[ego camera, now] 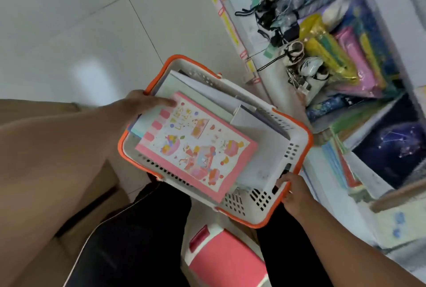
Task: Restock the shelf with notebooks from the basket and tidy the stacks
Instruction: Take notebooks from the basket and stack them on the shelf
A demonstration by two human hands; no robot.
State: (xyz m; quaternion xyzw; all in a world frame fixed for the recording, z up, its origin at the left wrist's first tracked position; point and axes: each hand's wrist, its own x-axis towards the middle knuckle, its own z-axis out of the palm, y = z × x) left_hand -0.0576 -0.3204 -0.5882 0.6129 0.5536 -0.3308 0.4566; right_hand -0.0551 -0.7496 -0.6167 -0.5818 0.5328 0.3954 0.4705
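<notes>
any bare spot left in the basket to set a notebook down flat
Bare floor shows in the basket between the pink notebook and the shelf-side wall, near the right hand. The far end by the left hand is crowded with overlapping pale notebooks.

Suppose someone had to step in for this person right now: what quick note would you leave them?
Left hand: fingers laid straight on the corner of the pink notebook, touching rather than gripping it.
Right hand: gripping the near corner of the basket at its orange rim.
The basket sits over the person's lap, with the pink notebook on top and several pale notebooks beneath.
The shelf, to the right, holds a dark starry notebook and other stock.
Done: nothing visibly shelved from this load yet.
Left: lift notebooks out, place them on the shelf, straighten the stacks.
</notes>
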